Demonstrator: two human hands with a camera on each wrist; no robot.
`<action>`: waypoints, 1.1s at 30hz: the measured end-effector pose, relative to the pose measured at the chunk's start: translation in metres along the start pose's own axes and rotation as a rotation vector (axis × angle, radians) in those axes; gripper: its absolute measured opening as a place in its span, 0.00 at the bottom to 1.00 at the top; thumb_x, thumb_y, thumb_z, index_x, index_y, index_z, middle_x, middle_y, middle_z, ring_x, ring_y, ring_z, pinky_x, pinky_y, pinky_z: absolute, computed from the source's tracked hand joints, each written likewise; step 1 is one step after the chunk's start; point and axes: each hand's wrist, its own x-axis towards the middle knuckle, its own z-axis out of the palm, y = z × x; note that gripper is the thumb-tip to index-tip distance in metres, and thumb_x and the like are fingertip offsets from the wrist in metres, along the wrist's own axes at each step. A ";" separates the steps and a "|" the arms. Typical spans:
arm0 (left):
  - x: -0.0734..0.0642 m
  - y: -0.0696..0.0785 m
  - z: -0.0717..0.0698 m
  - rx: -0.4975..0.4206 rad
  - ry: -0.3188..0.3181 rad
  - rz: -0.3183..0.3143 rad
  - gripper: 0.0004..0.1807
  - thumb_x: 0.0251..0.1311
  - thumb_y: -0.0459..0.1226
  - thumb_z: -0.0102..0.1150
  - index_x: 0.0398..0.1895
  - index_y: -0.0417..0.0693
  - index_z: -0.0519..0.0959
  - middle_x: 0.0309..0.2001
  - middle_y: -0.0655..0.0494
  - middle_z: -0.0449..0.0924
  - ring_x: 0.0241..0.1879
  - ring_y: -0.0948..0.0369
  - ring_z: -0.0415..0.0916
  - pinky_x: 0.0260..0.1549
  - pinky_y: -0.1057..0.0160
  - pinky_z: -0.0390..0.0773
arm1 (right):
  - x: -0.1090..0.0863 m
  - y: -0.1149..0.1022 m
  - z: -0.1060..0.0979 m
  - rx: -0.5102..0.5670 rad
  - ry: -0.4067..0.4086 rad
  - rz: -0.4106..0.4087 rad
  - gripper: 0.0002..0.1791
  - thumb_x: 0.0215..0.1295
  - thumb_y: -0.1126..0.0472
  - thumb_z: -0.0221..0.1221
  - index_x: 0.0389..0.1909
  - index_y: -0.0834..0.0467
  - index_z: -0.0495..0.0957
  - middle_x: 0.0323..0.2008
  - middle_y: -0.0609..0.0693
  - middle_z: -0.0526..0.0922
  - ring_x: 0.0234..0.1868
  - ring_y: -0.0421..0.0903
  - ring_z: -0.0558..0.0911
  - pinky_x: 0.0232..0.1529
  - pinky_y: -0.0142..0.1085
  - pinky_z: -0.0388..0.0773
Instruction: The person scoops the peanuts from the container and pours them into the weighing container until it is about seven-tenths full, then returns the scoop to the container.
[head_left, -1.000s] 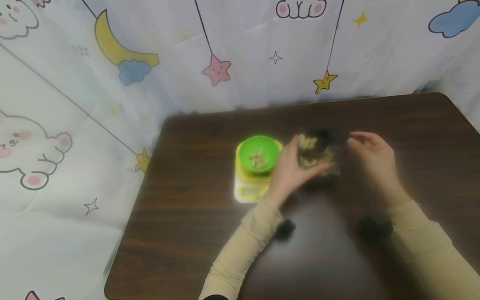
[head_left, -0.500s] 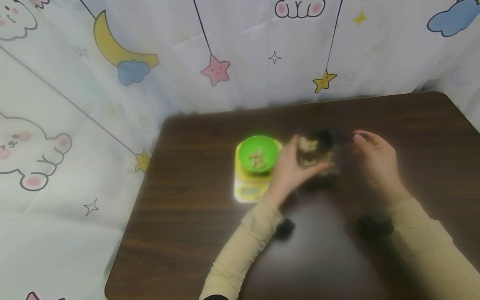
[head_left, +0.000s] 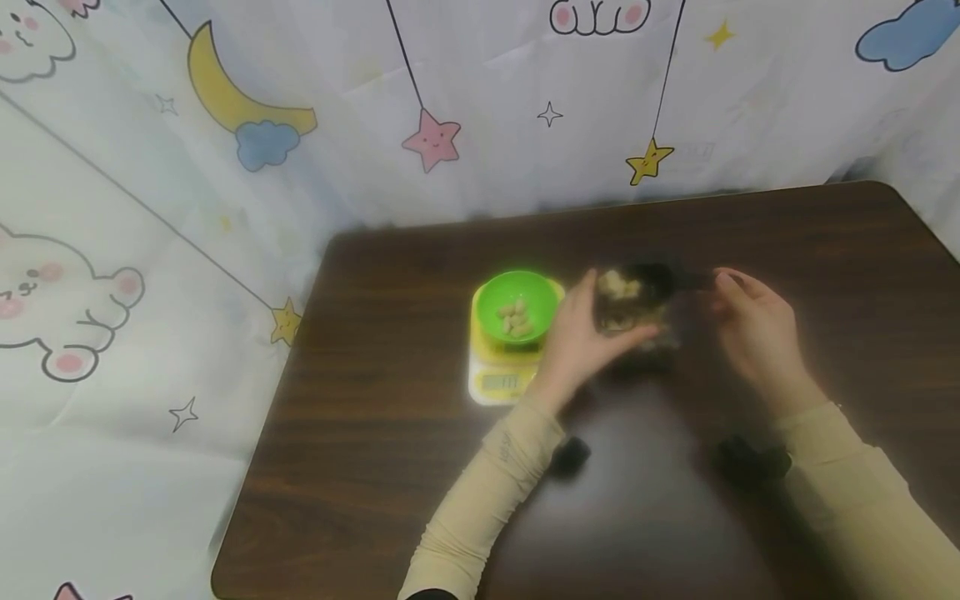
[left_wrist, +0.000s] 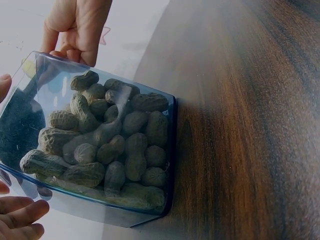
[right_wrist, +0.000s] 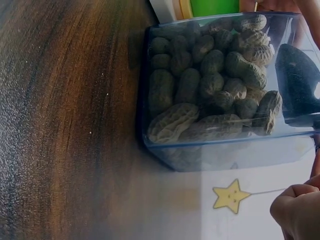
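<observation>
In the head view my left hand (head_left: pixel 576 337) grips a clear, blue-tinted plastic box (left_wrist: pixel 120 212) of unshelled peanuts (left_wrist: pixel 135 160), its thumb across the near side. The box overlaps the table and looks blurred in the head view. My right hand (head_left: pixel 761 337), right of the box, pinches the end of a dark scoop (right_wrist: pixel 295 82). The scoop's rounded head is inside the box, beside the peanuts. To the left, a green bowl (head_left: pixel 491 293) with several peanuts (head_left: pixel 515 317) sits on a yellow and white kitchen scale (head_left: pixel 477 375).
The dark wood-grain table (head_left: pixel 360 417) has rounded corners. Behind it hangs a white curtain (head_left: pixel 510 75) printed with stars and clouds. Dark wrist cameras hang below both wrists, the left one (head_left: pixel 572 458) near the scale.
My right hand has shifted slightly right with the scoop, and the scoop's handle now shows between box and fingers. The left hand, bowl and scale have stayed in place.
</observation>
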 end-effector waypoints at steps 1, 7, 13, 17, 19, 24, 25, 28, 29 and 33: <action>0.000 0.000 0.000 0.002 0.000 0.002 0.60 0.37 0.67 0.64 0.73 0.54 0.50 0.70 0.52 0.60 0.67 0.57 0.62 0.66 0.59 0.65 | 0.000 0.000 0.000 0.005 -0.008 -0.005 0.06 0.63 0.71 0.53 0.35 0.65 0.79 0.23 0.50 0.79 0.24 0.40 0.78 0.26 0.28 0.77; 0.000 -0.002 0.001 0.006 0.000 0.018 0.59 0.38 0.67 0.64 0.72 0.54 0.51 0.68 0.52 0.62 0.66 0.57 0.64 0.65 0.59 0.67 | 0.002 0.000 0.002 0.053 -0.042 -0.050 0.08 0.64 0.73 0.50 0.35 0.67 0.79 0.21 0.51 0.79 0.22 0.41 0.78 0.23 0.28 0.77; -0.001 -0.002 -0.003 -0.037 -0.001 0.032 0.57 0.39 0.66 0.64 0.72 0.56 0.51 0.67 0.54 0.64 0.65 0.58 0.65 0.64 0.58 0.68 | 0.004 -0.001 0.009 0.107 -0.049 -0.080 0.07 0.63 0.75 0.50 0.34 0.69 0.78 0.21 0.53 0.79 0.21 0.43 0.78 0.23 0.28 0.77; -0.004 0.001 -0.008 -0.116 -0.019 0.006 0.56 0.41 0.66 0.63 0.73 0.58 0.49 0.71 0.55 0.57 0.69 0.58 0.58 0.67 0.55 0.63 | 0.004 -0.003 0.014 0.133 -0.049 -0.084 0.07 0.63 0.75 0.51 0.35 0.70 0.77 0.23 0.54 0.79 0.21 0.43 0.78 0.23 0.29 0.77; -0.005 0.002 -0.011 -0.137 -0.023 -0.003 0.55 0.44 0.66 0.61 0.73 0.59 0.47 0.72 0.55 0.53 0.71 0.58 0.54 0.69 0.54 0.60 | 0.004 -0.005 0.016 0.150 -0.057 -0.085 0.07 0.63 0.75 0.50 0.35 0.71 0.77 0.24 0.54 0.79 0.21 0.43 0.78 0.23 0.29 0.77; -0.004 0.002 -0.025 -0.123 -0.005 0.019 0.51 0.50 0.66 0.55 0.73 0.57 0.47 0.73 0.55 0.51 0.72 0.58 0.52 0.70 0.54 0.57 | 0.006 -0.008 0.025 0.184 -0.093 -0.086 0.07 0.65 0.75 0.48 0.36 0.72 0.75 0.23 0.55 0.79 0.21 0.45 0.76 0.23 0.30 0.77; -0.004 0.001 -0.028 -0.125 -0.005 0.014 0.51 0.50 0.66 0.55 0.73 0.57 0.47 0.73 0.56 0.51 0.72 0.58 0.51 0.70 0.53 0.56 | 0.006 -0.008 0.027 0.185 -0.102 -0.088 0.07 0.65 0.75 0.48 0.36 0.72 0.75 0.23 0.55 0.78 0.21 0.45 0.76 0.23 0.30 0.77; -0.004 -0.003 -0.036 -0.124 0.009 -0.016 0.51 0.50 0.66 0.54 0.73 0.60 0.46 0.73 0.60 0.50 0.72 0.59 0.50 0.70 0.52 0.55 | 0.005 -0.009 0.033 0.204 -0.129 -0.076 0.08 0.65 0.75 0.47 0.36 0.73 0.75 0.22 0.56 0.78 0.22 0.45 0.75 0.23 0.31 0.76; -0.004 -0.004 -0.038 -0.123 0.013 -0.035 0.51 0.49 0.67 0.54 0.73 0.62 0.46 0.73 0.62 0.49 0.72 0.60 0.50 0.70 0.52 0.55 | 0.005 -0.010 0.036 0.208 -0.135 -0.071 0.08 0.65 0.75 0.47 0.36 0.73 0.75 0.23 0.57 0.79 0.22 0.46 0.76 0.23 0.31 0.76; -0.003 -0.010 -0.046 -0.098 0.047 -0.075 0.51 0.48 0.67 0.55 0.73 0.65 0.46 0.73 0.62 0.50 0.72 0.60 0.49 0.71 0.52 0.54 | 0.005 -0.009 0.046 0.223 -0.140 -0.044 0.08 0.65 0.75 0.47 0.35 0.73 0.76 0.23 0.57 0.79 0.22 0.46 0.76 0.23 0.31 0.75</action>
